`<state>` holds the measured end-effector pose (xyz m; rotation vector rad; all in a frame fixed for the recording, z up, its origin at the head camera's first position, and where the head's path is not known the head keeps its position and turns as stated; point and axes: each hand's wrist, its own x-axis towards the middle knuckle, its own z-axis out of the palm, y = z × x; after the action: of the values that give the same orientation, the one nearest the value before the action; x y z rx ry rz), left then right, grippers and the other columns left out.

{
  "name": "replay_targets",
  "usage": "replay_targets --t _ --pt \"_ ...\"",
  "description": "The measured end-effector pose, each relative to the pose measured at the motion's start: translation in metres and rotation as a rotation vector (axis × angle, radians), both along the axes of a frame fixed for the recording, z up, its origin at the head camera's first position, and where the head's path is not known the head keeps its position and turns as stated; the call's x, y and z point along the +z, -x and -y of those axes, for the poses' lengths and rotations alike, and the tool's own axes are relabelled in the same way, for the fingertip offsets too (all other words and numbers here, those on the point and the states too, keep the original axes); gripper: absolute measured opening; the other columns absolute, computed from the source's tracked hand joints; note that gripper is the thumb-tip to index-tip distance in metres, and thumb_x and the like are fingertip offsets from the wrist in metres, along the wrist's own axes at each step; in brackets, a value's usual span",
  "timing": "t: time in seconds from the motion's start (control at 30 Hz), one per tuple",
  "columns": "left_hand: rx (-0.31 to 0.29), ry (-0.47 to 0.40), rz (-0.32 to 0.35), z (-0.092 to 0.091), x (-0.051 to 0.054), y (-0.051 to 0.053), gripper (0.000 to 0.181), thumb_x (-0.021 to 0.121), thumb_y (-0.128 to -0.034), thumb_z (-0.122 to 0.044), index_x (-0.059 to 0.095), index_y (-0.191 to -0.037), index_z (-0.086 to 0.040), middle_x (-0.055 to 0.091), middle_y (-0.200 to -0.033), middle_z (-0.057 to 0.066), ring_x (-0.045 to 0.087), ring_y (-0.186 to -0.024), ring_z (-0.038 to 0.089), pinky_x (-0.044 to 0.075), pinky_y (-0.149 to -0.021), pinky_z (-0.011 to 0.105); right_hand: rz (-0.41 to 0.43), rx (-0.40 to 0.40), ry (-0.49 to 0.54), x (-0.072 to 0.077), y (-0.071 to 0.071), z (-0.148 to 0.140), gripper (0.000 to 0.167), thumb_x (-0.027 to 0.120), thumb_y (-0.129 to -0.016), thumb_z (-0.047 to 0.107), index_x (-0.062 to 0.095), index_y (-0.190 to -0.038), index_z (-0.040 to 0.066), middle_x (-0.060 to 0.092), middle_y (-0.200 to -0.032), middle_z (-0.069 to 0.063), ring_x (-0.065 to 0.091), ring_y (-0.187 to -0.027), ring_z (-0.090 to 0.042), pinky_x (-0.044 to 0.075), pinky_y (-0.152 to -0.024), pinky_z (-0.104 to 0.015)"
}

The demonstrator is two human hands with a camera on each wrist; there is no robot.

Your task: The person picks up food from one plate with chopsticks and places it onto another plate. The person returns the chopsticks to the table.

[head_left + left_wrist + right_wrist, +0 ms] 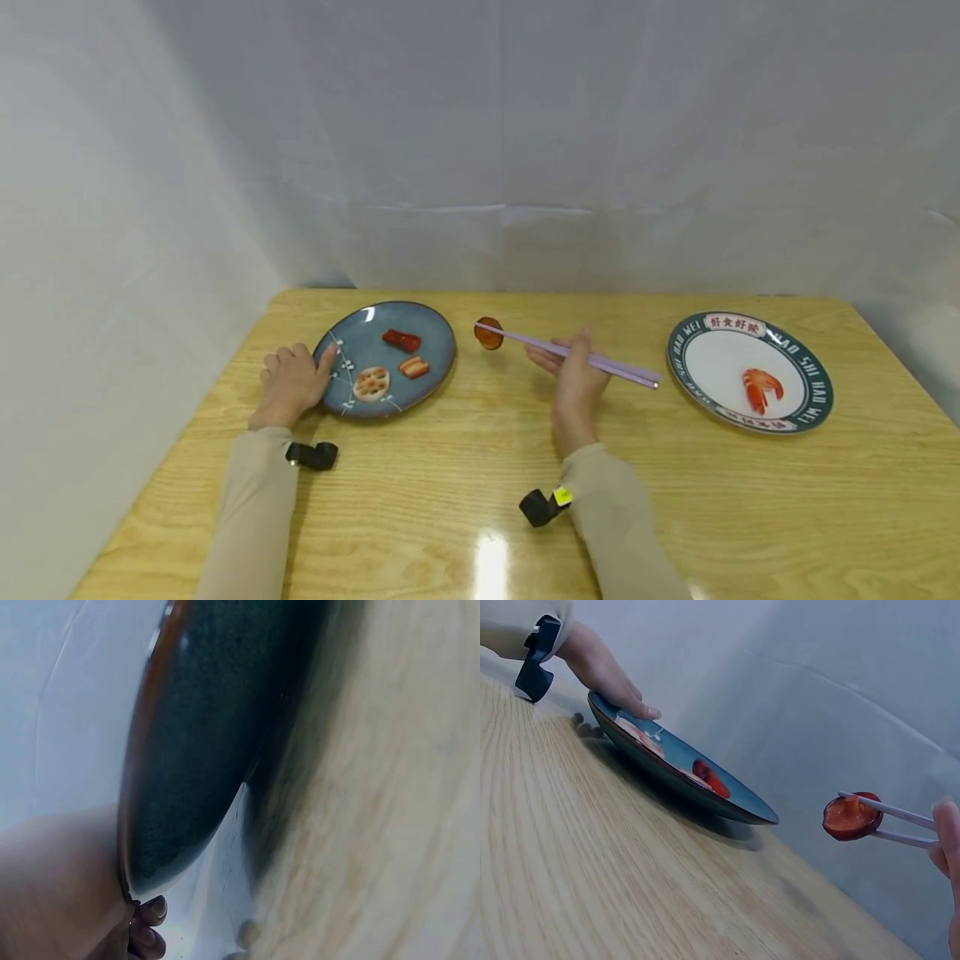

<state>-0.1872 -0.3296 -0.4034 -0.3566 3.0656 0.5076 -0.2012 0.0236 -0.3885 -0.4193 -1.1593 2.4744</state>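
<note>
The right hand (pixel 579 382) holds a pair of lilac chopsticks (pixel 555 347), whose tips pinch a round reddish-brown food piece (pixel 489 333) just right of the blue plate (pixel 428 386). In the right wrist view the piece (pixel 850 819) hangs in the air between the chopsticks (pixel 904 814). The left hand (pixel 291 385) lies at the blue plate's left edge, its thumb over the rim. On that plate are a lotus root slice (pixel 371 384), a dark red piece (pixel 401 340) and a small striped piece (pixel 413 367). The left wrist view shows the plate's underside (pixel 202 735) close up.
A white plate with a green lettered rim (pixel 678 367) stands at the right of the wooden table (pixel 420 517), with a shrimp (pixel 761 389) on it. A pale curtain (pixel 480 150) hangs behind the table's back edge. Black wrist cameras sit at both sleeves.
</note>
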Motion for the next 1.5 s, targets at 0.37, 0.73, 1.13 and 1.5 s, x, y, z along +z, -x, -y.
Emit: replay_targets --t 0.37,0.73,1.13,1.5 --pt "-0.010 -0.003 0.002 0.002 0.000 0.000 0.072 0.014 -0.1032 -0.048 0.038 -0.108 0.020 0.037 -0.108 0.042 0.031 -0.100 0.053 0.026 -0.085 0.062 0.004 0.031 -0.023 0.000 0.000 0.010 0.042 0.041 -0.105 0.018 0.061 -0.077 -0.006 0.064 -0.058 -0.015 0.069 -0.054 -0.024 0.054 -0.056 -0.036" --pt "0.008 -0.011 0.010 0.001 -0.001 0.002 0.059 0.016 -0.1040 -0.033 0.037 -0.113 0.021 0.036 -0.108 0.041 0.030 -0.104 0.054 0.025 -0.085 0.061 -0.007 0.081 -0.028 0.003 0.002 0.021 0.044 0.040 -0.105 0.020 0.060 -0.084 -0.013 0.064 -0.060 -0.020 0.069 -0.054 -0.026 0.055 -0.059 -0.037" --pt "0.004 -0.016 -0.004 0.001 0.000 0.003 0.052 0.016 -0.1034 -0.027 0.038 -0.108 0.019 0.036 -0.104 0.039 0.030 -0.101 0.054 0.026 -0.083 0.061 0.037 0.139 -0.012 0.003 0.000 0.050 0.047 0.043 -0.104 0.020 0.059 -0.083 -0.018 0.064 -0.061 -0.024 0.068 -0.054 -0.027 0.054 -0.056 -0.036" --pt "0.004 -0.016 -0.015 0.001 0.001 0.002 0.052 0.017 -0.1033 -0.027 0.038 -0.110 0.020 0.036 -0.106 0.040 0.030 -0.104 0.056 0.025 -0.085 0.062 0.074 0.216 -0.068 0.004 0.005 0.080 0.046 0.046 -0.103 0.024 0.062 -0.081 -0.014 0.064 -0.061 -0.024 0.067 -0.051 -0.027 0.054 -0.052 -0.035"
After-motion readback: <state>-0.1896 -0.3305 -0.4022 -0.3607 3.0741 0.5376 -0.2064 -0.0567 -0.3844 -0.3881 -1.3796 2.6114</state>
